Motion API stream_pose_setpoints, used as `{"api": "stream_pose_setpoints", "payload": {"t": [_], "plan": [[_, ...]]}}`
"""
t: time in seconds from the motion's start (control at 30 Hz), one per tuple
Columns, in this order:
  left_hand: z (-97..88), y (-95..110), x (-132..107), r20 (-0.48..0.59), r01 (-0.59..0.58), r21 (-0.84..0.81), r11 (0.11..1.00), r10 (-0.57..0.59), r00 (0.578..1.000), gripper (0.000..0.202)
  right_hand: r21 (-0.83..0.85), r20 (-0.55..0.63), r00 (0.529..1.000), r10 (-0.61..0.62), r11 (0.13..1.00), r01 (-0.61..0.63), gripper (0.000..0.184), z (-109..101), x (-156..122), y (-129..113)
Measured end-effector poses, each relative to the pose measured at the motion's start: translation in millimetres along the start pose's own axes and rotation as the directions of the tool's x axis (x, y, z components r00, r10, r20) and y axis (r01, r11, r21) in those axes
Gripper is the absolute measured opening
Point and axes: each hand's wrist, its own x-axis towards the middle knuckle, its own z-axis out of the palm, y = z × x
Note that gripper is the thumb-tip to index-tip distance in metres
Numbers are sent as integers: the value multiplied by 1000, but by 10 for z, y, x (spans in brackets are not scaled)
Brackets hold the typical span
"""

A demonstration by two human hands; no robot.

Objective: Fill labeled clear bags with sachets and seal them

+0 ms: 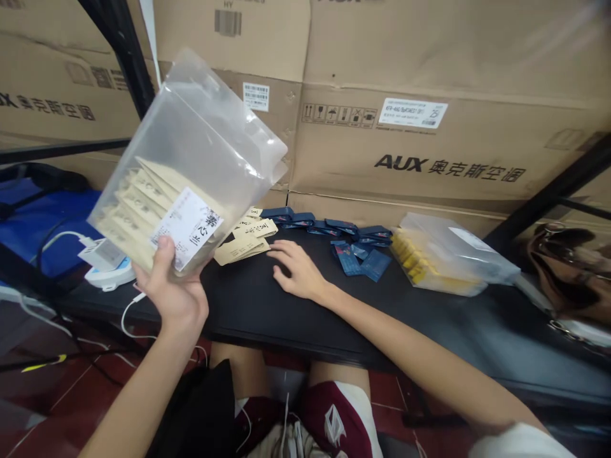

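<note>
Plastic bag [200, 140] of tan paper packets [143, 203] is being held up, tilted, in the left hand [174, 286], its fingers curling around the bag's lower edge. The right hand [296, 270] is lying open on the black table [286, 324], just beside loose tan packets [243, 242] and near blue packets [353, 257].
</note>
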Motion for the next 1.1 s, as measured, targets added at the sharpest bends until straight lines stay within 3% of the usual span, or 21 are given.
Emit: {"api": "stream_pose_setpoints", "payload": {"t": [0.07,0.13,0.27,0.4,0.5,0.6,0.67,0.7,0.77,0.8,0.83,0.87,0.97,1.1], "plan": [[38,40,-17,-68,-54,6,998,55,996,49,-32,130,987,-95,995,100,46,237,194,-1],[88,33,-61,-92,-56,1,998,56,994,53,-40,190,976,-105,993,114,54,395,403,19],[113,-100,-142,-106,-47,5,999,47,993,68,-44,194,980,-46,997,56,49,407,514,104],[54,-296,-227,-57,32,19,999,-31,998,72,0,139,989,57,998,-57,30,87,194,209],[45,-404,-323,-39,158,36,987,-156,987,74,44,87,984,156,986,-160,29,-192,-49,294],[65,-456,-409,-37,247,40,968,-246,969,75,103,24,964,264,959,-265,24,-415,-140,414],[73,-468,-441,-20,269,53,962,-268,963,75,151,-89,934,346,931,-331,24,-566,-110,507],[74,-470,-448,-16,265,63,962,-264,964,75,218,-191,892,410,904,-369,27,-655,-76,550],[74,-471,-449,-18,243,82,967,-242,970,76,456,-379,725,575,798,-395,37,-870,6,604],[74,-471,-446,-25,234,91,968,-233,972,77,594,-415,637,649,724,-351,45,-992,43,609],[75,-471,-442,-32,230,98,968,-228,973,77,712,-407,583,703,644,-280,52,-1116,74,595],[77,-470,-439,-35,231,102,967,-229,973,78,795,-381,566,731,572,-203,58,-1237,97,563],[84,-469,-436,-30,237,107,966,-235,972,78,905,-315,610,727,425,-38,64,-1515,121,386],[82,-474,-443,-14,240,107,965,-240,971,77,931,-276,657,702,364,3,53,-1625,117,159]]}}
